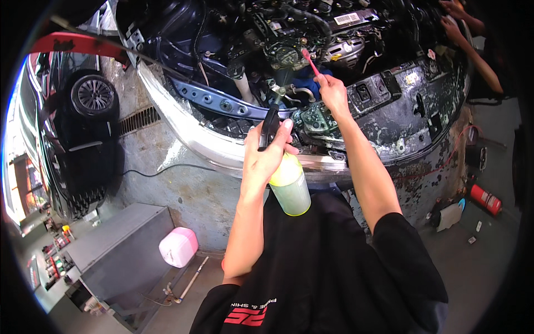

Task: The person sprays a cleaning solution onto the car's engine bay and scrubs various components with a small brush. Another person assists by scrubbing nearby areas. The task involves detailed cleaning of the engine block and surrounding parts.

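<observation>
While the left hand (260,160) has its fingers wrapped around the neck of a spray bottle (292,192), the right hand (334,96) grasps a slender, pinkish-red tool (312,64) with closed fingers. The bottle is a smooth, rounded plastic cylinder, translucent yellow-green, tilted in front of the person's matte black shirt (311,267); its angular black trigger head (269,127) points into the engine bay. Whether the trigger is squeezed, I cannot tell. The tool's straight, thin handle slants up from the right hand, and its far end is at the engine (292,53), touching or just beside it; the tip is too small to make out.

Around that end the engine mixes dark ridged castings, curved hoses and a dull silver, ribbed metal cover (346,54). Nearer the person, a bluish painted metal beam (222,103), pierced with round holes, curves along the bay's left front, and a glossy black panel (384,119) on the right is speckled with whitish wet patches. Another person's hands (457,25) are at the bay's far right edge.

On the floor (214,267) at lower left, a boxy, pink-tinted translucent jug (179,246) stands beside a flat-sided grey metal cabinet (125,236).
</observation>
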Demonstrator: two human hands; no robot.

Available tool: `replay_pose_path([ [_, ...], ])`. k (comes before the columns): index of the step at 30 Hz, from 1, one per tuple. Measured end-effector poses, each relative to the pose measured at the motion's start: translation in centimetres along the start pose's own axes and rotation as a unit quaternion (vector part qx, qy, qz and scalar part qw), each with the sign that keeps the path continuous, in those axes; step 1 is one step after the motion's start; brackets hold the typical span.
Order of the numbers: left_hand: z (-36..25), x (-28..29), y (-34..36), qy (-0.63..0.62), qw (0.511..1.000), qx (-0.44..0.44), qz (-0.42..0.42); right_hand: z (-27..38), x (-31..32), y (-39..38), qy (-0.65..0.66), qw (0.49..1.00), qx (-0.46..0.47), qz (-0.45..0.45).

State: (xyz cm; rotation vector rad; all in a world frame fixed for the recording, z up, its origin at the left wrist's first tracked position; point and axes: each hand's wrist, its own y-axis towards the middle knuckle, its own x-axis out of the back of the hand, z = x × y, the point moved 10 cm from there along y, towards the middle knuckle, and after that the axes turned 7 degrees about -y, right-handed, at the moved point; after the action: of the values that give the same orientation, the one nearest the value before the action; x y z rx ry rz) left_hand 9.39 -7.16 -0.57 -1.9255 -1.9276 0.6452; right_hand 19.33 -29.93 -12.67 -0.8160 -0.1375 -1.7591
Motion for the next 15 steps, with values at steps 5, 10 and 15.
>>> replay_pose_path([
  [5, -0.6, -1.5, 0.9, 0.024, 0.999, -0.003, 0.038, 1.2, -1.4, -1.5, 0.015, 1.0, -0.015, 0.017],
  [10, -0.8, -1.6, 1.0, 0.053, 0.998, 0.006, 0.031, 4.5, -4.1, -5.0, -0.068, 0.981, 0.18, 0.031],
  [15, -1.0, -0.9, 0.5, 0.033, 0.999, 0.016, 0.023, 2.6, -2.0, -3.3, 0.043, 0.999, -0.007, 0.024],
])
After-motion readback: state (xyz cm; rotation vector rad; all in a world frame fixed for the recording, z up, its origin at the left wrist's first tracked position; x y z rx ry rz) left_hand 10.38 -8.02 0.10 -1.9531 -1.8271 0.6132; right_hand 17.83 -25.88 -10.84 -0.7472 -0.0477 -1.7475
